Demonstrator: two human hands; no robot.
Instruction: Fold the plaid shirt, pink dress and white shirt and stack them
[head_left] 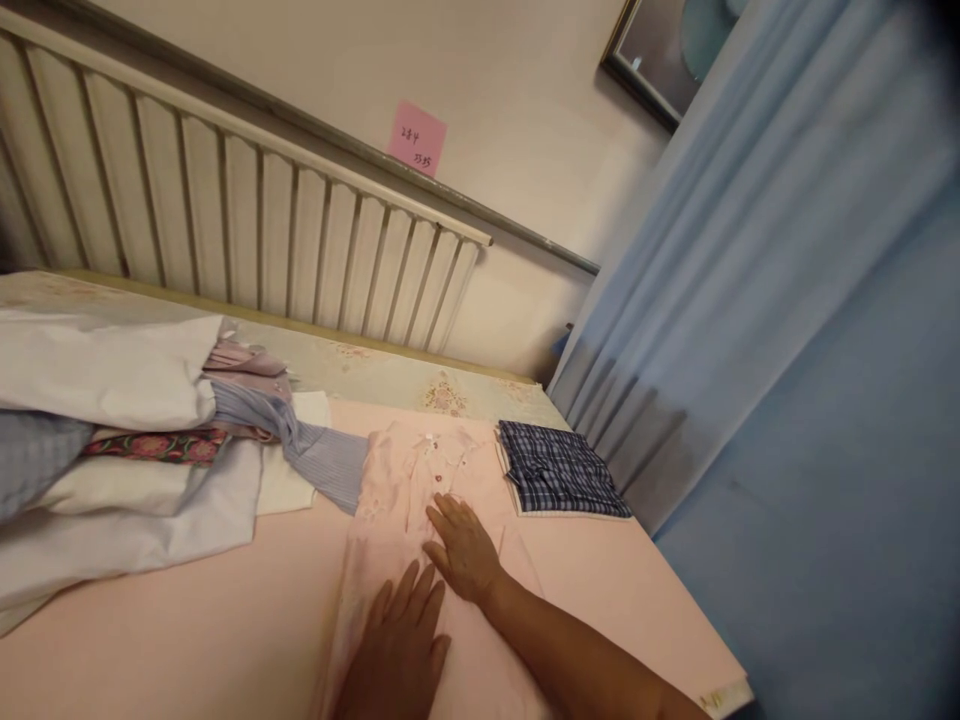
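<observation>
A pale pink garment with a collar and small buttons down its front lies spread on the pink cloth over the table. My left hand rests flat on the lower part of this garment, fingers stretched out. Further up, near the button placket, my right hand lies palm down with its fingers spread. Neither hand grasps anything. To the right of the garment is a folded dark plaid cloth item, with a pale edge showing under it.
A heap of white clothes and other garments fills the left side, with a blue-grey striped sleeve reaching to the pink garment. Behind the table are a radiator and a pink note. A blue curtain hangs at the right.
</observation>
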